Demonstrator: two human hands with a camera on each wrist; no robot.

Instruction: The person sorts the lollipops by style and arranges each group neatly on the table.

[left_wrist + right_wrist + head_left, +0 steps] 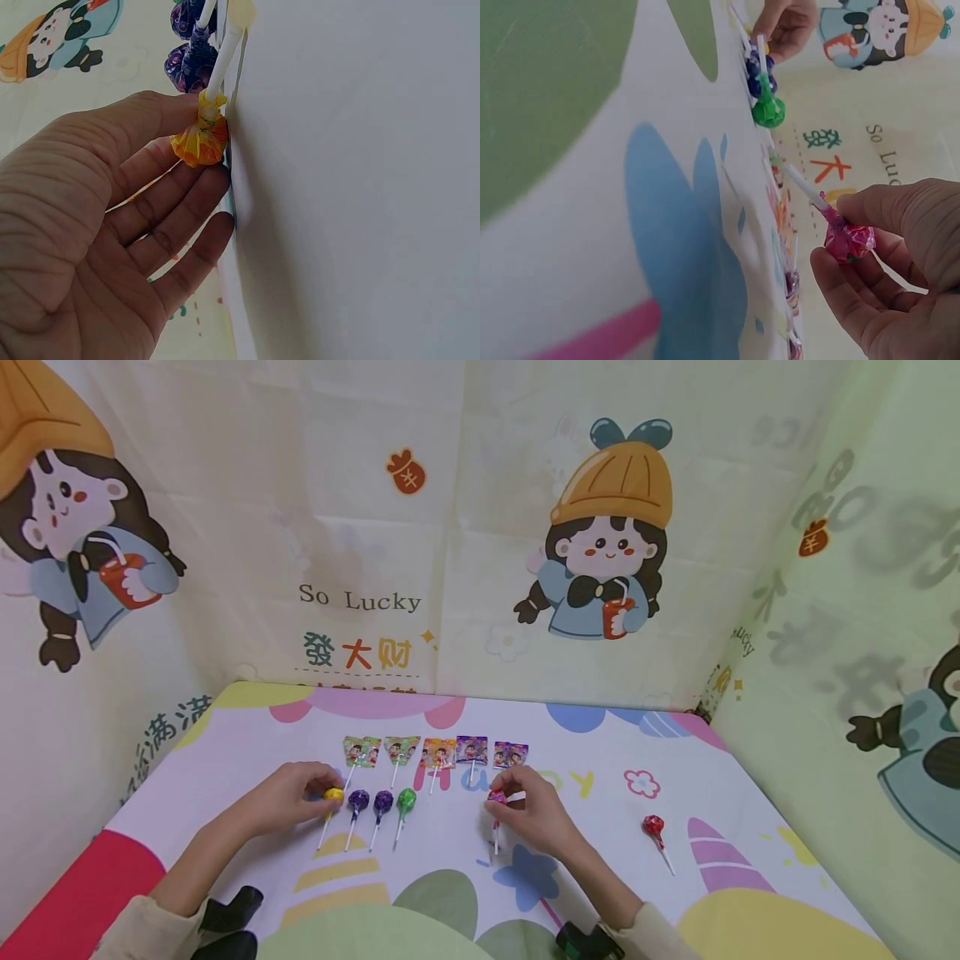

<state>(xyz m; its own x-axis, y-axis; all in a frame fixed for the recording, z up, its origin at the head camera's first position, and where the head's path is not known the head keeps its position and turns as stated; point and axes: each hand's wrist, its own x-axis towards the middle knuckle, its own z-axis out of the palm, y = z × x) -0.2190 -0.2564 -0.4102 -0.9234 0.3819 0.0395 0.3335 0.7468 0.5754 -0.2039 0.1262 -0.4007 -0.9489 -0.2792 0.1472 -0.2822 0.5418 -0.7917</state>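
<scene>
At the left end of a row of ball lollipops, my left hand [288,793] pinches the yellow lollipop [199,144] by its wrapped head, stick toward me. Beside it lie two purple lollipops [358,801] and a green lollipop [407,800]. To the right, past a gap, my right hand [536,810] holds a pink lollipop [849,240] between thumb and fingers, its white stick [496,837] pointing toward me. In the right wrist view this pink head appears raised off the tabletop.
Behind the row, several flat-wrapped lollipops stand in line: green packets [362,751], an orange one [438,752] and purple ones [472,748]. A red lollipop [653,826] lies alone on the right of the patterned tabletop [585,852]. Printed cloth walls [480,527] enclose the table.
</scene>
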